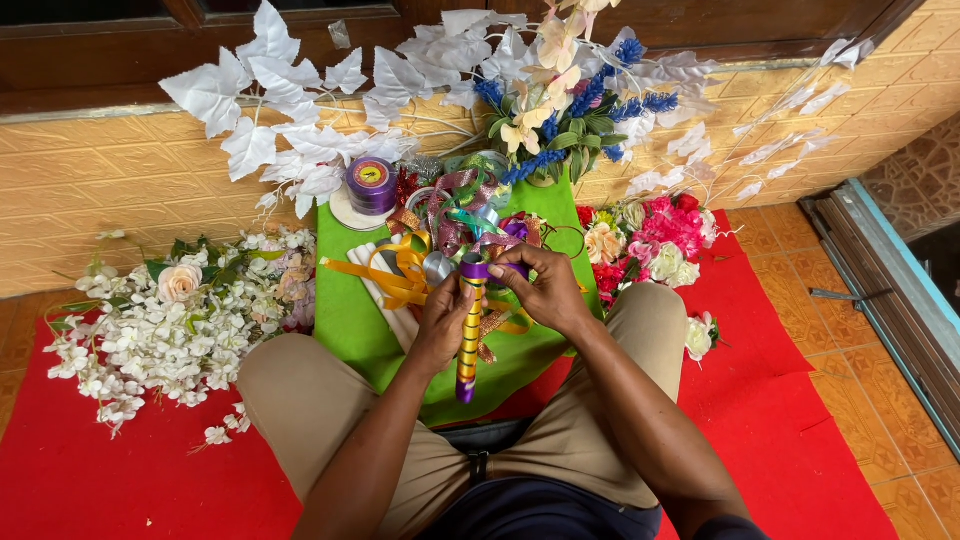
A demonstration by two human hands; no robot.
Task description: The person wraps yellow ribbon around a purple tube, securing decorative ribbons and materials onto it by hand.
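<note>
- Ribbon-wrapped stick point(468, 335): a rod spiralled in yellow and purple ribbon, held nearly upright over the person's lap, its lower end pointing toward the body; this brings the upper end within reach of both hands.
- Left hand point(443, 322): closed around the stick's upper half, seemingly to steady it; fingers curl round the shaft.
- Right hand point(545, 290): fingertips pinched narrow on the purple ribbon point(478, 268) at the stick's top, apparently keeping the wrap taut.
- Green cloth point(345, 310): spread on the floor between the knees, it carries the loose materials directly ahead of the hands.
- Ribbon tangle point(450, 225): gold, green and maroon strands heaped just beyond the stick, close for picking.
- Purple ribbon spool point(371, 184): stands at the cloth's far left corner.
- White artificial blossoms point(170, 320): laid to the left on the red mat point(130, 470).
- Pink and red artificial flowers point(650, 245): grouped to the right.
- White fabric leaves point(290, 110) and a blue-and-cream bouquet point(560, 110): propped against the tiled wall point(90, 170), well behind the work.
</note>
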